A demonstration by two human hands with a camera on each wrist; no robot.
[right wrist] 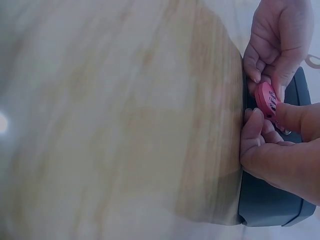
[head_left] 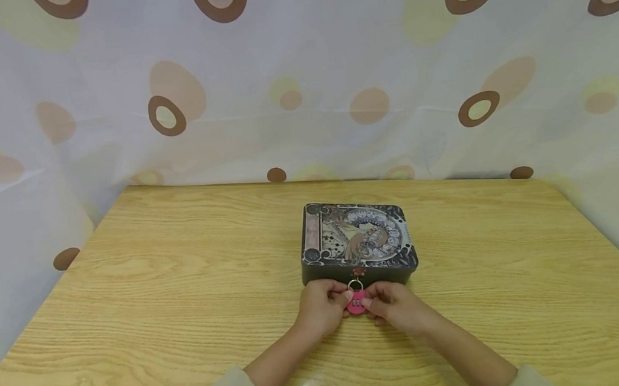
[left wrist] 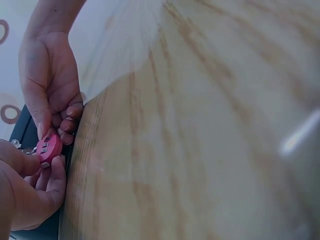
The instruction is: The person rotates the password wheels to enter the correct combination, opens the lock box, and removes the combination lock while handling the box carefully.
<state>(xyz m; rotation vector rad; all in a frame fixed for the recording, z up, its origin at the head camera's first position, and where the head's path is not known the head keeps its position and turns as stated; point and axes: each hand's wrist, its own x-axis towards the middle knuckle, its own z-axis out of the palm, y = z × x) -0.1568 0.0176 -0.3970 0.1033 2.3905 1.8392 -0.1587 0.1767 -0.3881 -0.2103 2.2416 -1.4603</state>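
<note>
A pink combination padlock (head_left: 356, 303) hangs by its metal shackle from the red clasp (head_left: 358, 271) on the front of a dark tin box (head_left: 358, 235) with an ornate printed lid. My left hand (head_left: 321, 307) pinches the padlock's left side between thumb and fingers. From the other side my right hand (head_left: 397, 307) pinches it too, thumb beside the number dials. In the left wrist view the padlock (left wrist: 49, 148) shows its dials between both thumbs. The right wrist view shows the padlock (right wrist: 267, 100) close against the dark box front (right wrist: 270, 200).
The box stands on a wood-grain table (head_left: 185, 275). Behind and at both sides hangs a pale curtain (head_left: 327, 137) printed with brown and yellow ovals. A bright glare spot lies near the table's front edge.
</note>
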